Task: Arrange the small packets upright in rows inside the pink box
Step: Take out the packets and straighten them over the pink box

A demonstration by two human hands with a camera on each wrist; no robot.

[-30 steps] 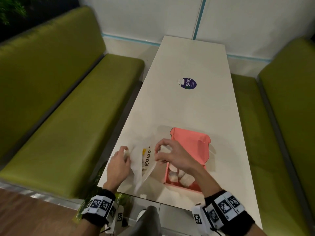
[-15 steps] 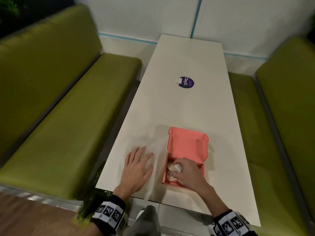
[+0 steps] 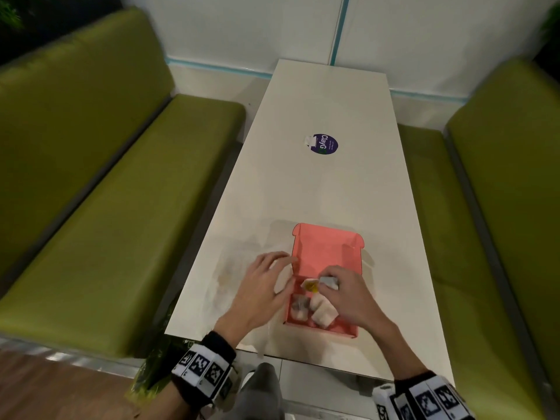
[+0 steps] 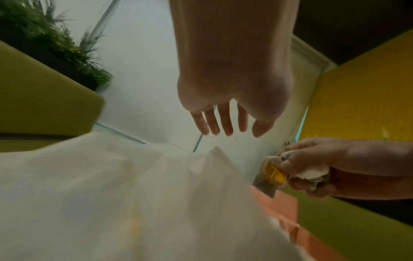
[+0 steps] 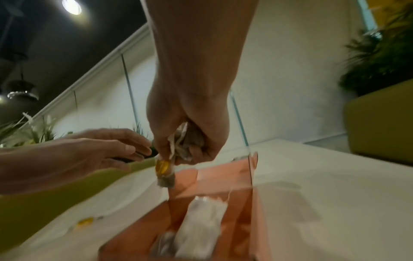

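Observation:
The pink box [image 3: 325,247] lies open near the table's front edge, lid tilted back, with small white packets [image 3: 322,310] in its near half. My right hand [image 3: 342,286] hovers over the box and grips a crumpled bunch of small packets [image 5: 183,143]; one with a yellow tag [image 3: 312,286] hangs from its fingers. My left hand [image 3: 266,283] lies flat with straight fingers on a clear plastic bag [image 3: 233,277] just left of the box. In the left wrist view the bag [image 4: 134,194] fills the foreground and the held packets [image 4: 310,174] show at the right.
A white table [image 3: 318,183] runs away from me, with a round dark sticker [image 3: 324,144] at its middle. Green benches [image 3: 106,192] flank both sides. A small yellow item [image 5: 85,221] lies on the table left of the box.
My right hand has lifted out of the box, now gripping packets above it. My left hand has shifted right on the flattened bag, toward the box's left wall.

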